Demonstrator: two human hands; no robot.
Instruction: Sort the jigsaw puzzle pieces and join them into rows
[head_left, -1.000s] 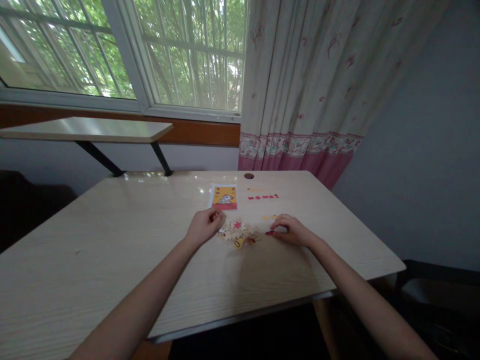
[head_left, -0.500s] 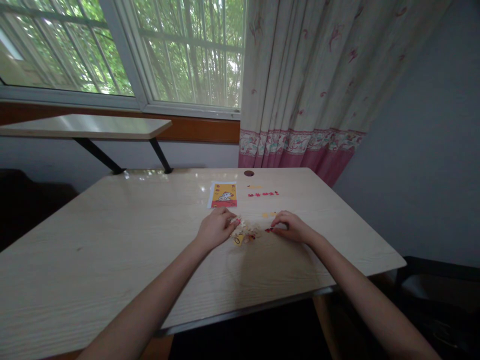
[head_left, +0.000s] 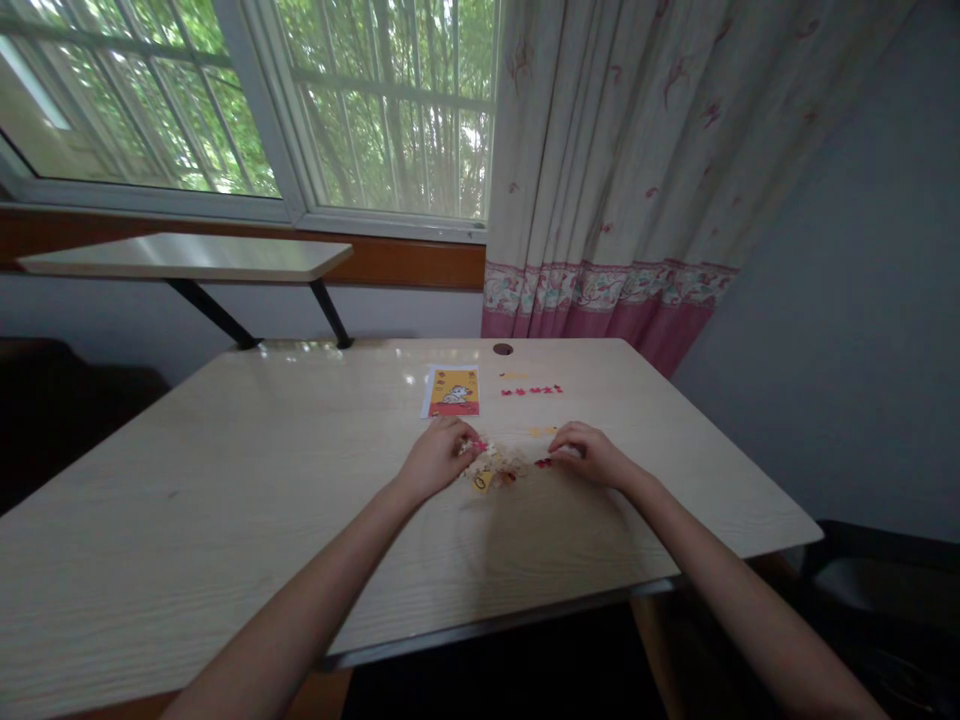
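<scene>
My left hand (head_left: 441, 458) is closed at the left edge of a loose pile of small jigsaw pieces (head_left: 499, 465), with a pinkish-red jigsaw piece (head_left: 480, 445) pinched at its fingertips. Most of the pile looks pale, with a yellow piece marked in black (head_left: 482, 482) at its near side. To the right of the pile, my right hand (head_left: 589, 455) hovers low with thumb and fingers apart, and I see nothing between them. Just left of its fingertips lie dark red pieces (head_left: 543, 463). Yellow pieces (head_left: 541, 432) lie slightly beyond.
A picture card (head_left: 454, 392) with a white cartoon animal on yellow and red lies behind my left hand. A row of red pieces (head_left: 531, 391) and some yellow pieces (head_left: 514, 376) lie farther back. A raised shelf (head_left: 187, 257) stands at the desk's back left, beside a curtain (head_left: 600, 200).
My right hand has drawn back slightly from the dark red pieces, which now lie apart from its fingertips. My left hand stays at the pile. The view has shifted a little.
</scene>
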